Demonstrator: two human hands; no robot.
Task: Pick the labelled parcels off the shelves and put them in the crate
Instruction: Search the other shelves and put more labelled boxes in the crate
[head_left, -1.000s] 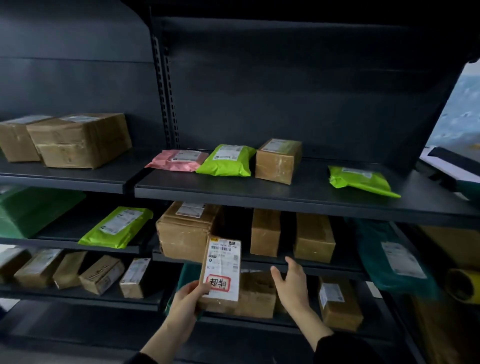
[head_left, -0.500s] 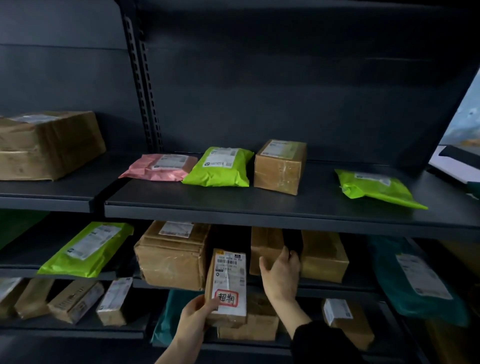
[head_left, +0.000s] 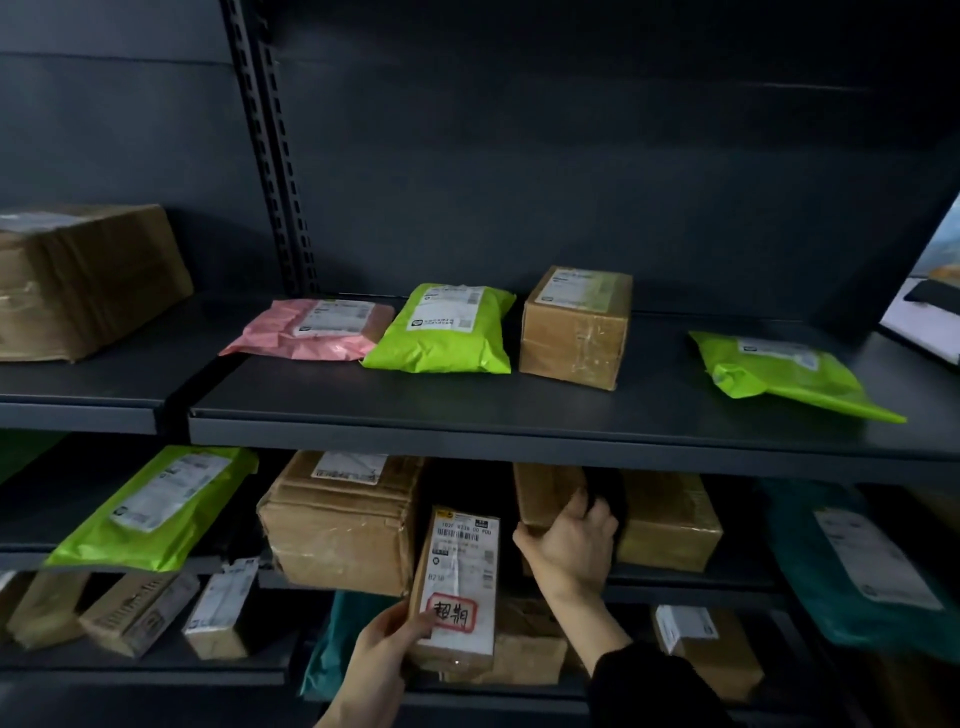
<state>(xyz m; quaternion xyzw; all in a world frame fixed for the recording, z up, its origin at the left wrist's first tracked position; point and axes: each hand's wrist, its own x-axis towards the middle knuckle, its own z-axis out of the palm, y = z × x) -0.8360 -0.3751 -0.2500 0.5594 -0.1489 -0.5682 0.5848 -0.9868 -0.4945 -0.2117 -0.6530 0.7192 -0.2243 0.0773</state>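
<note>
Both hands are busy in my view: my left hand (head_left: 387, 642) grips a slim labelled box (head_left: 457, 587) by its lower left corner, thumb pressed on the white label beside a red-framed handwritten sticker (head_left: 451, 613), and holds the box upright in front of the middle shelf (head_left: 691, 574). My right hand (head_left: 569, 551) is up on that middle shelf, fingers curled over the right edge of a plain brown box (head_left: 545, 496) and thumb along its lower front edge, so it is closed on that box where it stands. Just to the right of it I see a second brown box (head_left: 670, 522), touching or nearly so; my fingers hide the gap. To the left on the same level sits a large taped carton (head_left: 337, 525) with a label on top, and further left a lime green mailer (head_left: 156, 506) lies tilted. On the top shelf (head_left: 519, 415), from left to right, I see a big carton (head_left: 88, 280), a pink mailer (head_left: 311, 330), a green mailer (head_left: 441, 330), a small brown box (head_left: 574, 327), and well apart to the right another green mailer (head_left: 784, 374). A teal bag (head_left: 857, 566) with a white label leans at the right. Lower down, small boxes (head_left: 135, 613) stand at the left. I cannot see any crate in this view.
</note>
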